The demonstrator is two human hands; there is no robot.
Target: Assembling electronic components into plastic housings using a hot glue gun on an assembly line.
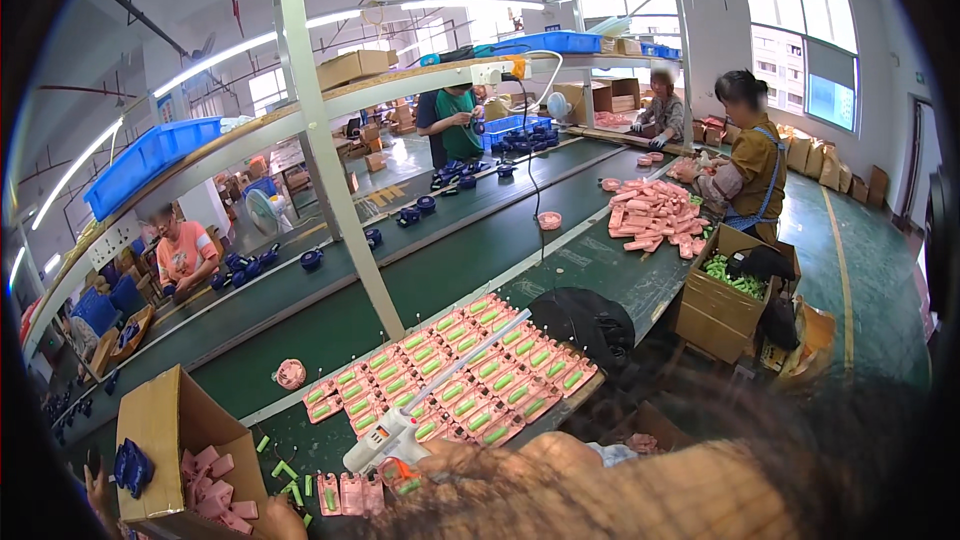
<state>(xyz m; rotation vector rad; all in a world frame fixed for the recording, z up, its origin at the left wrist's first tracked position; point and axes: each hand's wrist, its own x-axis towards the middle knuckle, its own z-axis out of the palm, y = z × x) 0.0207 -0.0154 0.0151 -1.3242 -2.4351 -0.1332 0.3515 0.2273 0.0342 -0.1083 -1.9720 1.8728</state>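
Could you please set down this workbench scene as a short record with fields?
Left hand: at the lower edge, beside the cardboard box; grip not visible
Right hand: at the white tool's near end; grip partly hidden
White tool: long pale rod slanting over the pink casings
Pink casings: laid in rows, many with a green cell
Cardboard box: open, holding jumbled pink parts

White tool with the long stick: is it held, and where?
The right hand seems to grip the white tool near its orange part; hair hides the rest.
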